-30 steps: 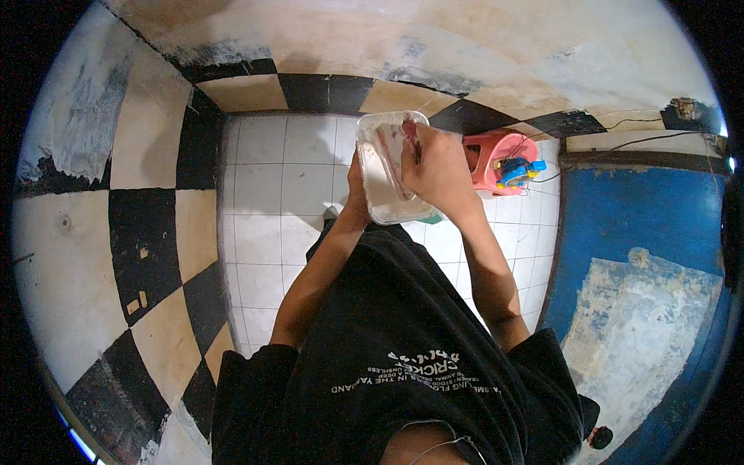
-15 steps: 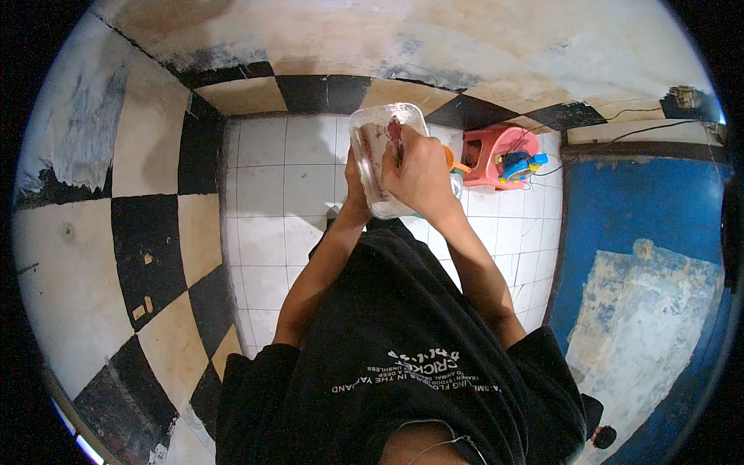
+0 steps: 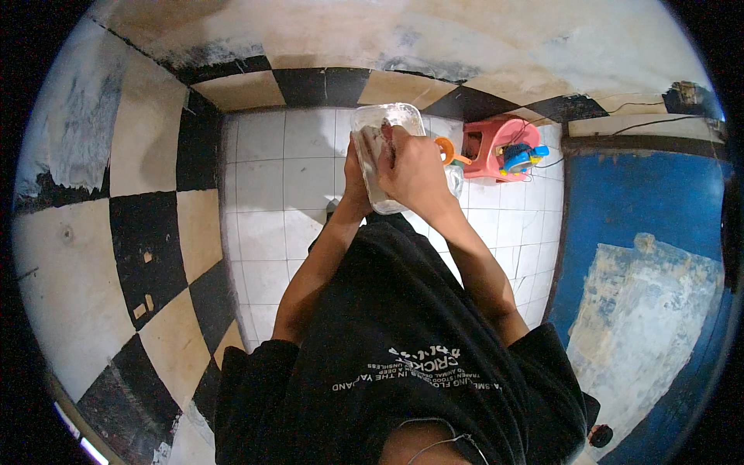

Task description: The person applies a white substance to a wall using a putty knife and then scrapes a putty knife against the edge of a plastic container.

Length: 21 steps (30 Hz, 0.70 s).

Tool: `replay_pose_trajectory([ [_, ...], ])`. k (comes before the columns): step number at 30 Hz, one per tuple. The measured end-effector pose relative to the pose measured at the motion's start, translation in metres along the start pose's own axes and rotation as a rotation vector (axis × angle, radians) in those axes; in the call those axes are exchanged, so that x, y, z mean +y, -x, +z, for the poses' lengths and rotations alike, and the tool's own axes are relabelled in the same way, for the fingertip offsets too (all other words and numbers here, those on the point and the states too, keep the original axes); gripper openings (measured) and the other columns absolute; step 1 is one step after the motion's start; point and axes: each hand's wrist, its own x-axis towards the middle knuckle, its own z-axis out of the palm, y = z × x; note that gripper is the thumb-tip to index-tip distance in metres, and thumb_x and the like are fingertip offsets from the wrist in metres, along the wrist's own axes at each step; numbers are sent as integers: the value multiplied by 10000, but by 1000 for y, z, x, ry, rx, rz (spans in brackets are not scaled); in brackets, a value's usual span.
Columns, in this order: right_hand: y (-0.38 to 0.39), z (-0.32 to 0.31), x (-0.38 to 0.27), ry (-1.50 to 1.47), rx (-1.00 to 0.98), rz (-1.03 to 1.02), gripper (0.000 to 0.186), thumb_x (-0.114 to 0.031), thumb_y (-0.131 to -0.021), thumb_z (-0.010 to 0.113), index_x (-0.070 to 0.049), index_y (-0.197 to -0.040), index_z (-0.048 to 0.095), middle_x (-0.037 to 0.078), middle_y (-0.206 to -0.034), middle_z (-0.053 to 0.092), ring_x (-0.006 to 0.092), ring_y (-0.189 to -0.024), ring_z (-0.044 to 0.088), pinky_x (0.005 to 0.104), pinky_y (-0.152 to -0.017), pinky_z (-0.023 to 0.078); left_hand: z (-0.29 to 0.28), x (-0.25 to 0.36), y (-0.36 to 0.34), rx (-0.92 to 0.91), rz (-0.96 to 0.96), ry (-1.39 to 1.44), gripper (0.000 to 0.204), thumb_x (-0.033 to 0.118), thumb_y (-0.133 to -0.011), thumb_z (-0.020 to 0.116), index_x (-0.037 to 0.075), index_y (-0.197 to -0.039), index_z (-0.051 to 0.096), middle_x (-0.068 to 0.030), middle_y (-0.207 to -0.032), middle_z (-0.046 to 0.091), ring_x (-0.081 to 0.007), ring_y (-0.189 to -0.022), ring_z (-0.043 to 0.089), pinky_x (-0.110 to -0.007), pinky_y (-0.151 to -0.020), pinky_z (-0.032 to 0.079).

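Observation:
In front of my body I hold a clear rectangular plastic container (image 3: pixel 411 116) with whitish smears on its inside. My left hand (image 3: pixel 355 182) is wrapped round its left side, fingers partly hidden behind the wall. Over the opening, my right hand (image 3: pixel 416 172) reaches in with its fingers bent and closed. A small dark red piece (image 3: pixel 387 132) shows at those fingertips; its kind cannot be made out, and most of it is hidden by the hand.
Beyond my right hand stands a pink plastic stool (image 3: pixel 475 146) bearing a blue and yellow device (image 3: pixel 521 160) with a cable. An orange dipper (image 3: pixel 445 149) and another clear container (image 3: pixel 455 180) are beside it. Checkered walls and a blue door (image 3: pixel 620 194) surround the white-tiled floor (image 3: pixel 260 186).
My right hand and the dark red piece have shifted slightly left within the container. The container has moved a little and my left hand still holds it.

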Motion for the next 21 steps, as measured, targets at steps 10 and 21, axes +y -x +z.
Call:
replay_pose_trajectory([
  [10, -5, -8, 13, 74, 36, 14, 128, -69, -734, 544, 52, -768, 569, 260, -581, 546, 418, -555, 576, 463, -512, 467, 12, 1, 1, -76, -50, 178, 603, 525, -941, 247, 79, -1321, 389, -113, -1251, 494, -254, -1142, 499, -388, -989, 397],
  [21, -22, -29, 29, 234, -81, -119, 212, -72, -728, 550, 14, -917, 596, 224, -601, 569, 395, -568, 583, 477, -528, 471, 5, -1, -6, -69, 50, 48, 556, 484, -947, 232, 85, -1297, 401, -110, -1211, 505, -252, -1114, 511, -407, -938, 439],
])
